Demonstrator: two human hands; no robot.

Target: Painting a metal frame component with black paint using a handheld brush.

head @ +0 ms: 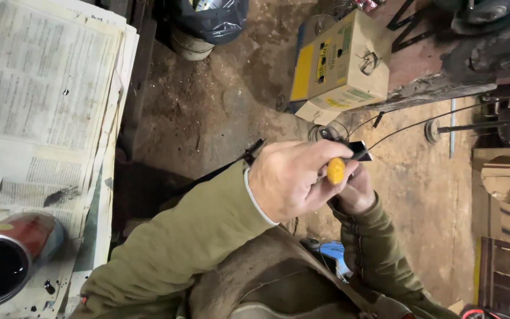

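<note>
Dirt floor [208,112] below; left hand [293,177] grips yellow-handled tool [336,170]; right hand [358,192] seemingly closed.

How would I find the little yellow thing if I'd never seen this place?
Start at the cardboard box on the dirt floor. Just below it, two hands in green sleeves meet. The yellow knob sticks out of the left hand, by the right hand: the only bright, round thing among dark metal parts.
</note>
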